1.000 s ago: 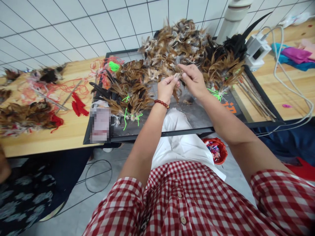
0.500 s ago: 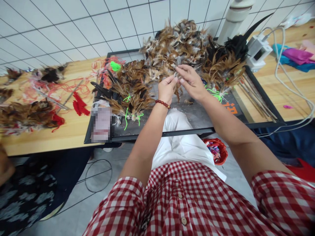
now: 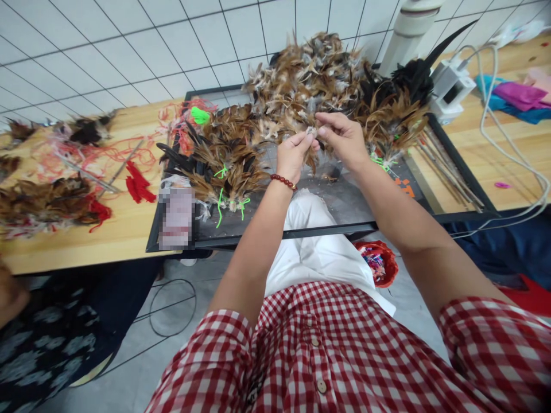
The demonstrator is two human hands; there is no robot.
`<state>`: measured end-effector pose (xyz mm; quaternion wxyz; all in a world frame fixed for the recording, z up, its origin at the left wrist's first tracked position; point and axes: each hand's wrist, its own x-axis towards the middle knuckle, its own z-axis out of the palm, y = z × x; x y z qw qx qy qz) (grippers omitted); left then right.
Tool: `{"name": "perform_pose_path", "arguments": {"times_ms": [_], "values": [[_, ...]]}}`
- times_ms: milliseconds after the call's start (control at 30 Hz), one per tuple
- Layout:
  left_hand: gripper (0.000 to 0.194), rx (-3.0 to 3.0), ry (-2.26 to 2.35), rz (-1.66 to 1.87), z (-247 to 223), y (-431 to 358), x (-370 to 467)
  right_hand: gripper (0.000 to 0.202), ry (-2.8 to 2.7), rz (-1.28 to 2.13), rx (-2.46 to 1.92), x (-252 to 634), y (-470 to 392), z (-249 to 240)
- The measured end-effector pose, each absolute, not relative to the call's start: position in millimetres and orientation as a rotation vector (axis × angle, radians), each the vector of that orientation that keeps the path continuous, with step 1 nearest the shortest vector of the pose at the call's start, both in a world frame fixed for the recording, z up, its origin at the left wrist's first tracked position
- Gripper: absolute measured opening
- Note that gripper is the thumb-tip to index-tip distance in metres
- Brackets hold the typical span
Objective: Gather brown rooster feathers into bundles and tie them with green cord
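My left hand (image 3: 293,155), with a beaded bracelet at the wrist, pinches the pale quill ends of brown feathers (image 3: 310,162) that hang below its fingers. Just to the right, my right hand (image 3: 343,137) has its thumb and index finger apart, close to those quill ends; its other fingers are curled and nothing clear shows in it. Behind both hands rises a big heap of loose brown and grey feathers (image 3: 305,74). Bundles of brown feathers (image 3: 232,155) tied with green string lie left of my hands, and another tied bundle (image 3: 387,126) lies to the right.
A black-framed tray (image 3: 318,230) holds the feathers and several thin sticks (image 3: 451,172). At its left corner lies a blurred-out object (image 3: 176,218). A white charger (image 3: 450,89) with cables stands at right. A red basket (image 3: 390,264) is below. Part of a person shows at far left.
My right hand has moved slightly right, away from my left hand, and its fingers have curled in. My left hand stays in nearly the same place, still pinching the feathers.
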<state>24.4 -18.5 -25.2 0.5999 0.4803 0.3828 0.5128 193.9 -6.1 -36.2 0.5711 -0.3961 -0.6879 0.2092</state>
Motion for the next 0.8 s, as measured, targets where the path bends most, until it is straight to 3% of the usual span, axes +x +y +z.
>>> {"name": "perform_pose_path", "arguments": {"times_ms": [267,567,800], "values": [[0.030,1.154,0.876,1.182,-21.2,-23.8,26.0,0.053,-1.644,0.502,-0.919,190.2,-14.8,-31.0],[0.029,1.094,0.901,1.195,-25.1,-18.7,24.6,0.070,-1.723,0.452,-0.953,188.8,-18.1,-28.1],[0.032,1.063,0.788,1.050,-10.5,-33.5,23.4,0.062,-1.691,0.651,-0.859,193.1,-22.0,-17.7]]}}
